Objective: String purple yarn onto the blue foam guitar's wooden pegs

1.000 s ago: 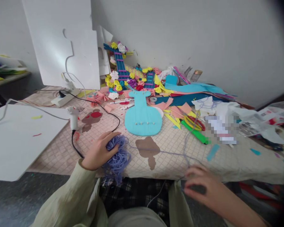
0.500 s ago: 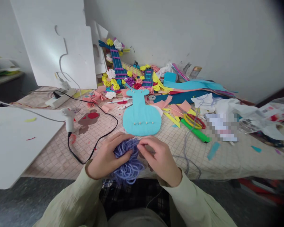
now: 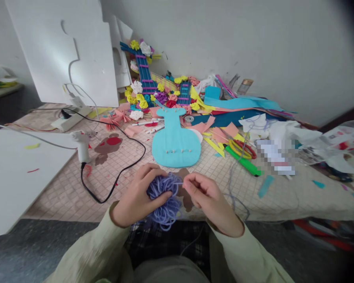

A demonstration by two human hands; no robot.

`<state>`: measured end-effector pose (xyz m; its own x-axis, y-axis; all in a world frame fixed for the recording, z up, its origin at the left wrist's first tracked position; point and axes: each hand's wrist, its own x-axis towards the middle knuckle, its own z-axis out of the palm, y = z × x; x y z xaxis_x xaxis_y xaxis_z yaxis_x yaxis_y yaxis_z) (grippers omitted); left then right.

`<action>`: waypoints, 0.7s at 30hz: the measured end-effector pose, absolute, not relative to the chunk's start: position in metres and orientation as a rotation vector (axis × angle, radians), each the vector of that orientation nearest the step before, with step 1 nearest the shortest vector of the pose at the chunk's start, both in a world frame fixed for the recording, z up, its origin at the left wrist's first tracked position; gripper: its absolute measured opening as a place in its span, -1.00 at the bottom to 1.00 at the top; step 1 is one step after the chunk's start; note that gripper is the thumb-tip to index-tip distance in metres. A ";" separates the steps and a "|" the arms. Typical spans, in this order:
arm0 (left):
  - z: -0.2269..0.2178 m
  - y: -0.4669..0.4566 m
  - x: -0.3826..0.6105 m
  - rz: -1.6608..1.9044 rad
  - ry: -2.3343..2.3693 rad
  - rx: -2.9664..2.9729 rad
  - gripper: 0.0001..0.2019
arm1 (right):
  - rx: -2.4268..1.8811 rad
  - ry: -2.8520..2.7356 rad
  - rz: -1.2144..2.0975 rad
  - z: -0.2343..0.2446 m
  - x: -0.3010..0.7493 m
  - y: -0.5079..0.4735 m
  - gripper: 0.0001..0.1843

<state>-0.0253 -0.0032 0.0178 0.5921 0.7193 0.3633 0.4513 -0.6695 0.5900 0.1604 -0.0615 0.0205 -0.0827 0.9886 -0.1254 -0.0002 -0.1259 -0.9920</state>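
Observation:
A loose bundle of purple yarn (image 3: 165,200) is gripped in my left hand (image 3: 140,196), thumb across its front and fingers behind it. My right hand (image 3: 211,198) pinches a single strand (image 3: 179,183) of that yarn between thumb and fingertips, drawn out to the right of the bundle. Both hands are above the table's front edge. Just beyond them lies a light blue guitar-shaped cutout (image 3: 176,145) with a row of small pegs across its body and more at its top.
A white glue gun (image 3: 83,146) with a black cord stands on the left, beside a white board (image 3: 26,177). Yellow-handled scissors (image 3: 240,150) and a green cutter (image 3: 244,161) lie to the right. Paper flowers and blue decorated pieces (image 3: 147,78) crowd the back by the wall.
My right hand has moved right, away from the bundle, pulling a strand out straight. My left hand still holds the yarn, shifted slightly right.

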 end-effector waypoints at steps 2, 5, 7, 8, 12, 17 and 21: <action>0.016 -0.004 -0.023 0.840 0.901 2.395 -0.66 | -1.272 -1.233 1.330 0.016 0.155 -0.062 -0.71; 0.012 -0.005 -0.018 0.873 0.865 2.407 -0.75 | -1.284 -1.256 1.306 0.011 0.151 -0.064 -0.72; 0.010 -0.005 -0.014 0.904 0.872 2.388 -0.86 | -1.294 -1.247 1.281 0.011 0.152 -0.065 -0.71; 0.010 -0.005 -0.012 0.922 0.890 2.374 -0.89 | -1.298 -1.231 1.269 0.012 0.154 -0.066 -0.70; 0.013 -0.002 -0.012 0.894 1.053 2.373 -0.89 | -1.299 -1.161 1.269 0.018 0.160 -0.070 -0.67; 0.013 0.001 -0.017 0.797 1.156 2.405 -0.85 | -1.337 -1.240 1.202 0.019 0.158 -0.073 -0.69; 0.018 -0.005 -0.019 1.075 1.054 2.394 -0.80 | -1.317 -1.260 1.204 0.015 0.155 -0.072 -0.71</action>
